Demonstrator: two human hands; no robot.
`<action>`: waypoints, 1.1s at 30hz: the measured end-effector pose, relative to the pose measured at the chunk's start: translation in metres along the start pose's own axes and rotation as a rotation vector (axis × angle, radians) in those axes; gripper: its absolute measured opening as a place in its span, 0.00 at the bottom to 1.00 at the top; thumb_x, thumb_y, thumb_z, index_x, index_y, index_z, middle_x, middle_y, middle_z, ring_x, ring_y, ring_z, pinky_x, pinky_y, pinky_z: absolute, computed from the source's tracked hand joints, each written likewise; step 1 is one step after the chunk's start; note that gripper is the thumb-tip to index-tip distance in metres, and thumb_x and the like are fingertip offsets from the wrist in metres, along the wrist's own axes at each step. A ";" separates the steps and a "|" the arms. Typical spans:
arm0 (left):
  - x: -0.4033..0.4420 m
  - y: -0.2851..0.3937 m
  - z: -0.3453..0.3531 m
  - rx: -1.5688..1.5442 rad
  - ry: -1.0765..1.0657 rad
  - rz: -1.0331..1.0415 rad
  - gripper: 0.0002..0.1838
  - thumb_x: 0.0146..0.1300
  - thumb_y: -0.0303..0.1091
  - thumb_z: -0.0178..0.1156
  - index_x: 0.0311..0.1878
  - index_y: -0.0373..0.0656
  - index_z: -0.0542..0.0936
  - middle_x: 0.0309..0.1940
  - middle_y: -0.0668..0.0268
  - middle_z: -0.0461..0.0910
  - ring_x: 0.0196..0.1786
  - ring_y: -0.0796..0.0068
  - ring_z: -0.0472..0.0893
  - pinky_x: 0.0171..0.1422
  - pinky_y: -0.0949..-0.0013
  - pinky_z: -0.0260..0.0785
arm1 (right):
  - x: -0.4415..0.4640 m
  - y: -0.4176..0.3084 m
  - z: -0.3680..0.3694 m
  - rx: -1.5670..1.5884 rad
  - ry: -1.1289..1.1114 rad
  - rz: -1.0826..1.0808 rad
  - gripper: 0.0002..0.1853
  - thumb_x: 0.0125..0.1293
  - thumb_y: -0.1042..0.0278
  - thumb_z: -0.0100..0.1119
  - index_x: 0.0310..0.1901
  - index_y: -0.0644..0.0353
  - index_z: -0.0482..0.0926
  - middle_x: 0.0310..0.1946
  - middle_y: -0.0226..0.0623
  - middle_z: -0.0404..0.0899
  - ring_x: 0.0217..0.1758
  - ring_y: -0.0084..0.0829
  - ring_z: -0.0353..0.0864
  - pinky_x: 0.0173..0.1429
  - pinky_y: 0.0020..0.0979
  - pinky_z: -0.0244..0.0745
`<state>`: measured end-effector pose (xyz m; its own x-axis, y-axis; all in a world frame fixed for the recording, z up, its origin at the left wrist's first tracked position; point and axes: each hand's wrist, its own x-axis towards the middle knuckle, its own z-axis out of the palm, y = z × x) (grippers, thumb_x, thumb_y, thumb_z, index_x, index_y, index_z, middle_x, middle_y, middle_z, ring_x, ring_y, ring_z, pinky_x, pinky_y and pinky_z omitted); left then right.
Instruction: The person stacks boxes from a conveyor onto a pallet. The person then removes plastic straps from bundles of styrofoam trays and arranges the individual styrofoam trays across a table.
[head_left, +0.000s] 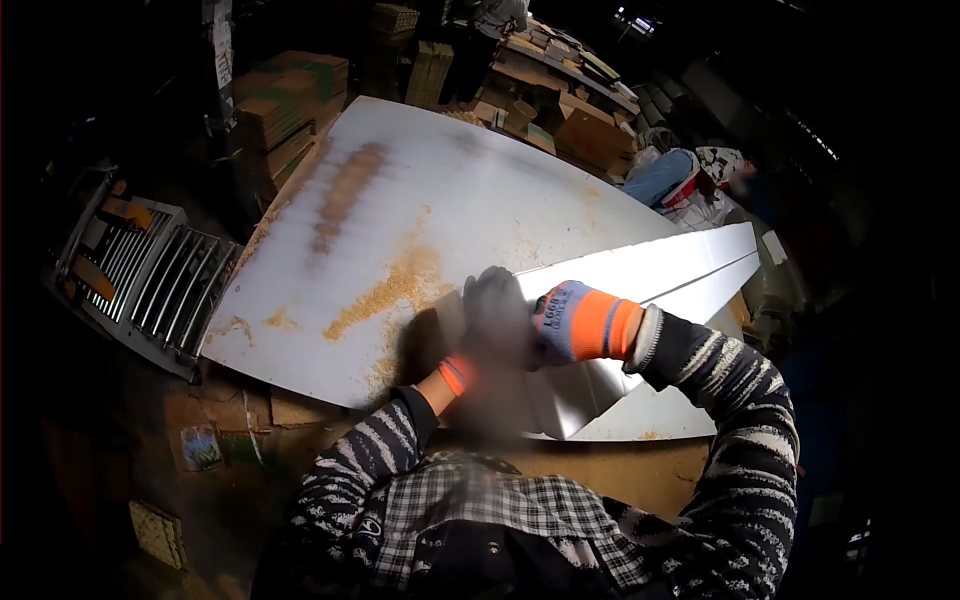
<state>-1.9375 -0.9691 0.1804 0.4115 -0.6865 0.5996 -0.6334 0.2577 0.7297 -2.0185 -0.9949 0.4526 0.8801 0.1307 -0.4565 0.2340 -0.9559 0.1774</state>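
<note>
A grey blur covers the middle of the view and hides much of both hands. My left hand point(492, 300), in a dark glove with an orange cuff, is close beside my right hand; its fingers are smeared. My right hand point(578, 322) wears a grey and orange glove and looks closed, with its fingertips hidden. Whatever it grips is not visible. Under and beside it, a long white folded board point(690, 262) with crease lines slants across the white tabletop point(480, 200). Part of the board near my wrists is lost in the blur.
Yellowish dust point(390, 290) and a brown stain point(348, 195) mark the tabletop. A roller conveyor point(165, 275) stands at the left, with stacked cartons point(285, 105) behind it. Cardboard pieces point(595, 135) pile up at the back, near bags and cloth point(690, 185).
</note>
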 end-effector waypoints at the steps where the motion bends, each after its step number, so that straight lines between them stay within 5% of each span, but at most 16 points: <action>1: -0.003 0.005 -0.004 -0.024 0.023 0.030 0.36 0.58 0.46 0.63 0.66 0.36 0.67 0.62 0.49 0.67 0.70 0.50 0.62 0.75 0.44 0.50 | -0.011 0.002 0.003 -0.024 0.016 0.010 0.10 0.59 0.58 0.61 0.27 0.54 0.82 0.25 0.40 0.82 0.30 0.44 0.83 0.35 0.38 0.79; 4: -0.011 0.019 -0.010 -0.087 0.106 0.147 0.36 0.60 0.48 0.61 0.67 0.37 0.67 0.64 0.50 0.67 0.69 0.50 0.63 0.76 0.42 0.48 | -0.045 0.000 -0.008 0.036 0.319 0.033 0.12 0.62 0.51 0.65 0.33 0.51 0.87 0.23 0.40 0.80 0.28 0.41 0.82 0.35 0.37 0.78; 5: -0.016 0.023 -0.012 -0.098 0.125 0.179 0.36 0.60 0.49 0.60 0.68 0.37 0.67 0.64 0.50 0.67 0.69 0.50 0.64 0.77 0.42 0.47 | -0.053 0.004 -0.031 0.101 0.513 0.019 0.05 0.62 0.61 0.68 0.36 0.49 0.88 0.23 0.35 0.81 0.27 0.38 0.82 0.35 0.34 0.78; 6: -0.021 0.027 -0.008 -0.112 0.139 0.193 0.36 0.61 0.50 0.60 0.68 0.38 0.67 0.65 0.50 0.67 0.69 0.50 0.64 0.77 0.41 0.46 | -0.052 0.014 -0.047 0.247 0.524 0.163 0.06 0.63 0.68 0.68 0.42 0.52 0.87 0.31 0.37 0.84 0.34 0.40 0.84 0.42 0.36 0.80; 8: -0.028 0.033 -0.003 -0.125 0.178 0.234 0.36 0.62 0.51 0.58 0.69 0.39 0.67 0.65 0.51 0.67 0.68 0.50 0.64 0.78 0.40 0.45 | -0.020 0.064 -0.027 0.299 0.596 0.063 0.14 0.67 0.65 0.62 0.52 0.54 0.83 0.38 0.40 0.84 0.44 0.43 0.82 0.51 0.38 0.79; 10: -0.031 0.035 0.003 -0.126 0.202 0.243 0.36 0.63 0.53 0.57 0.70 0.40 0.67 0.66 0.51 0.67 0.68 0.50 0.65 0.78 0.39 0.43 | -0.009 0.102 0.020 0.589 0.272 0.066 0.17 0.73 0.63 0.58 0.61 0.55 0.79 0.51 0.41 0.83 0.54 0.43 0.82 0.59 0.38 0.76; 11: -0.033 0.035 0.007 -0.077 0.174 0.207 0.35 0.63 0.52 0.58 0.69 0.41 0.68 0.64 0.54 0.70 0.67 0.54 0.67 0.78 0.39 0.43 | -0.004 0.121 0.047 0.690 0.042 0.131 0.18 0.76 0.60 0.54 0.63 0.54 0.77 0.53 0.37 0.84 0.56 0.35 0.82 0.62 0.35 0.74; 12: -0.036 0.034 0.010 -0.027 0.147 0.167 0.33 0.63 0.51 0.59 0.68 0.42 0.70 0.62 0.57 0.72 0.66 0.58 0.68 0.79 0.39 0.42 | 0.000 0.123 0.055 0.778 -0.110 0.192 0.18 0.76 0.59 0.54 0.62 0.55 0.78 0.53 0.34 0.84 0.57 0.28 0.80 0.63 0.32 0.73; 14: -0.040 0.031 0.013 0.004 0.118 0.103 0.32 0.63 0.49 0.59 0.67 0.43 0.71 0.60 0.60 0.74 0.64 0.62 0.70 0.79 0.41 0.41 | 0.007 0.133 0.098 0.793 -0.052 0.243 0.15 0.76 0.59 0.53 0.56 0.56 0.81 0.49 0.32 0.85 0.53 0.26 0.81 0.61 0.30 0.74; 17: -0.049 0.018 0.027 0.053 0.120 0.051 0.33 0.61 0.44 0.63 0.67 0.41 0.70 0.61 0.59 0.74 0.62 0.60 0.71 0.78 0.48 0.48 | 0.017 0.123 0.104 0.780 -0.099 0.337 0.22 0.71 0.50 0.52 0.59 0.54 0.80 0.54 0.45 0.82 0.59 0.45 0.79 0.66 0.38 0.70; 25: -0.052 0.046 0.004 -0.087 0.154 -0.142 0.46 0.57 0.36 0.68 0.75 0.33 0.56 0.67 0.54 0.68 0.65 0.58 0.70 0.76 0.58 0.56 | 0.055 0.121 0.092 0.690 -0.284 0.277 0.17 0.68 0.51 0.56 0.39 0.58 0.85 0.32 0.41 0.85 0.36 0.40 0.79 0.46 0.35 0.75; 28: -0.053 0.072 -0.016 -0.461 0.220 -0.246 0.37 0.59 0.46 0.63 0.66 0.32 0.65 0.57 0.50 0.72 0.63 0.54 0.72 0.71 0.56 0.61 | 0.064 0.135 0.112 0.601 -0.416 0.069 0.14 0.66 0.56 0.58 0.39 0.59 0.83 0.35 0.43 0.84 0.39 0.41 0.80 0.47 0.38 0.75; 30: -0.068 0.071 -0.014 -0.622 0.149 -0.224 0.41 0.58 0.49 0.65 0.67 0.33 0.62 0.57 0.49 0.72 0.62 0.54 0.74 0.70 0.56 0.63 | 0.065 0.136 0.133 0.573 -0.441 -0.376 0.13 0.63 0.63 0.60 0.45 0.61 0.80 0.41 0.45 0.82 0.43 0.46 0.80 0.48 0.42 0.76; 32: -0.115 0.040 0.013 -0.600 -0.047 -0.136 0.61 0.52 0.45 0.75 0.80 0.36 0.44 0.69 0.49 0.64 0.61 0.60 0.76 0.71 0.58 0.63 | 0.059 0.137 0.155 0.476 -0.490 -0.664 0.14 0.64 0.67 0.59 0.50 0.60 0.79 0.42 0.46 0.81 0.44 0.47 0.80 0.48 0.42 0.76; 33: -0.117 0.041 0.018 -0.452 -0.078 -0.053 0.62 0.53 0.48 0.75 0.80 0.38 0.43 0.68 0.52 0.66 0.57 0.61 0.78 0.66 0.58 0.68 | 0.052 0.138 0.165 0.443 -0.478 -0.767 0.15 0.64 0.68 0.60 0.52 0.59 0.78 0.41 0.45 0.81 0.44 0.46 0.81 0.48 0.41 0.77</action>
<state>-2.0238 -0.8902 0.1341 0.3742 -0.7515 0.5434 -0.2561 0.4795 0.8394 -2.0091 -1.1637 0.3097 0.2757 0.7255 -0.6306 0.4074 -0.6824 -0.6069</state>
